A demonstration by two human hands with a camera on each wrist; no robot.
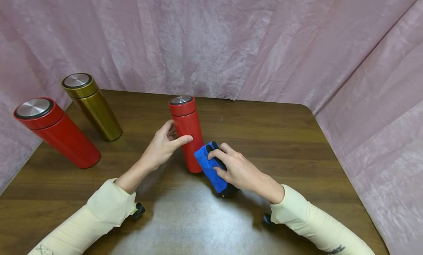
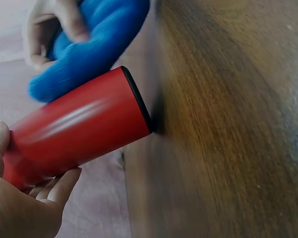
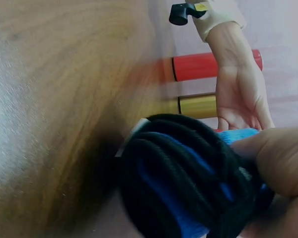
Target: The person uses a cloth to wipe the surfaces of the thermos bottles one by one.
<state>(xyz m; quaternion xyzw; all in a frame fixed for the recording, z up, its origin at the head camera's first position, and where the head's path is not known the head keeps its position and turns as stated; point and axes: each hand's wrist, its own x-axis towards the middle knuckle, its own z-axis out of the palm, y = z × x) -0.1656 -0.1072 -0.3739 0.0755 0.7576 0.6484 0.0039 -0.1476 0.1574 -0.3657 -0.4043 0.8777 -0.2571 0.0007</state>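
Note:
A red thermos bottle (image 1: 189, 137) with a silver-topped lid is in the middle of the head view. My left hand (image 1: 162, 145) grips its upper body from the left, thumb across the front. In the left wrist view the bottle's black-rimmed base (image 2: 137, 99) tilts, one edge near the table; contact cannot be told. A folded blue cloth with black edging (image 1: 213, 170) is in my right hand (image 1: 239, 168), pinched between thumb and fingers. The cloth lies against the lower right side of the bottle. In the right wrist view the black edging (image 3: 179, 158) hides most of this bottle.
Another red thermos (image 1: 71, 139) stands at the left of the wooden table (image 1: 281, 145). A gold thermos (image 1: 100, 113) stands behind it. Pink curtains (image 1: 211, 42) hang along the table's back and right sides.

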